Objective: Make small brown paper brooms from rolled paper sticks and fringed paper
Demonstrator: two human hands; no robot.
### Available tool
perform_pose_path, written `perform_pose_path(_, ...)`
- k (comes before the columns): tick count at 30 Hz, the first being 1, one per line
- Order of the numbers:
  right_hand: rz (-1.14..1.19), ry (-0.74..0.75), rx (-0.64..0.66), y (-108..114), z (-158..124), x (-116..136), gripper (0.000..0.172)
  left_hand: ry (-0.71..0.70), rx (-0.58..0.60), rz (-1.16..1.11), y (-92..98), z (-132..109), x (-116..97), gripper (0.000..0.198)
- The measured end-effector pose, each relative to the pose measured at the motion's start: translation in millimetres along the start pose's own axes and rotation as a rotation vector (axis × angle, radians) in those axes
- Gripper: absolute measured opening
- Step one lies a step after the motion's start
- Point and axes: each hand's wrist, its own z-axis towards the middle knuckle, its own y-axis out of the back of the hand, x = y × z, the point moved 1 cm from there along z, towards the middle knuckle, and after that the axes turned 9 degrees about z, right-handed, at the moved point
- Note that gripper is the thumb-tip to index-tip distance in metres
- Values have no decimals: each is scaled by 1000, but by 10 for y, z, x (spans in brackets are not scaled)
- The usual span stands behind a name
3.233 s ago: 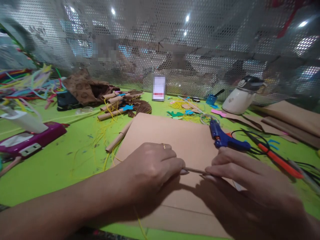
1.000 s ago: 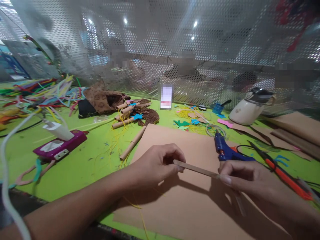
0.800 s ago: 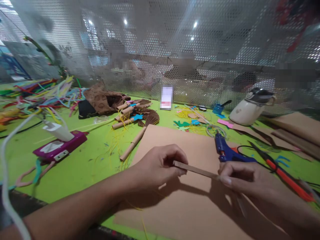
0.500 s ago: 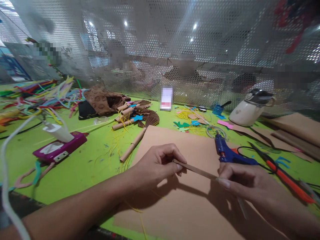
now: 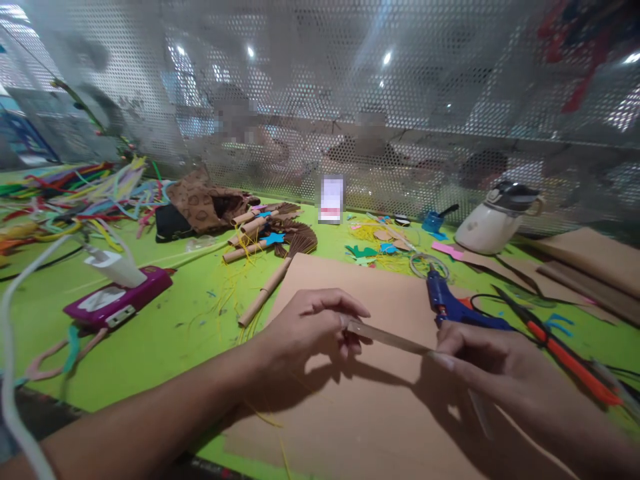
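Observation:
A thin brown strip [image 5: 390, 338], seemingly of paper or card, spans the gap between my two hands. My left hand [image 5: 313, 327] pinches its left end near the thumb, with the index finger stretched above it. My right hand [image 5: 493, 363] holds the other end between thumb and fingertips. Both hands are over a large sheet of brown paper [image 5: 345, 287], where their shadows fall. Below my right hand a narrow translucent stick [image 5: 481, 415] shows; whether that hand holds it I cannot tell. A blue glue gun [image 5: 450, 303] lies just beyond my right hand.
Scissors with orange handles [image 5: 570, 363] lie at the right. Rolled-paper brooms [image 5: 265, 293] with brown fringes, a purple power strip [image 5: 120, 300] and a white cable [image 5: 10, 373] are at the left. A white jug [image 5: 487, 223] and a lit phone [image 5: 331, 199] stand behind.
The strip has turned so its broad face shows more. My left index finger has lifted and straightened away from it, while my right hand keeps its hold. The view shifted slightly.

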Motion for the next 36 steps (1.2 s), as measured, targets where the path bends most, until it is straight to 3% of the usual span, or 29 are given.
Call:
perform_pose_path(4,-166,67,-52,-36,6,28,34,26,-3,223,9,62,25,23)
perform_pose_path(14,-166,101,-3,-51,17,73,28,23,77,478,20,15,18,13)
perform_pose_path(22,-162,137,-58,-93,15,101,19,2,71,567,28,4,61,18)
perform_pose_path(27,-219,146,-52,-103,18,116,18,-10,125,609,35,0,62,22)
perform_pose_path(29,-280,201,-71,-111,22,123,19,-23,98,663,40,-10,59,24)
perform_pose_path(32,-401,410,-79,-116,32,106,18,-54,36,749,50,-14,50,25)
perform_pose_path(36,-545,641,-79,-96,48,26,17,-74,53,797,65,24,8,26)
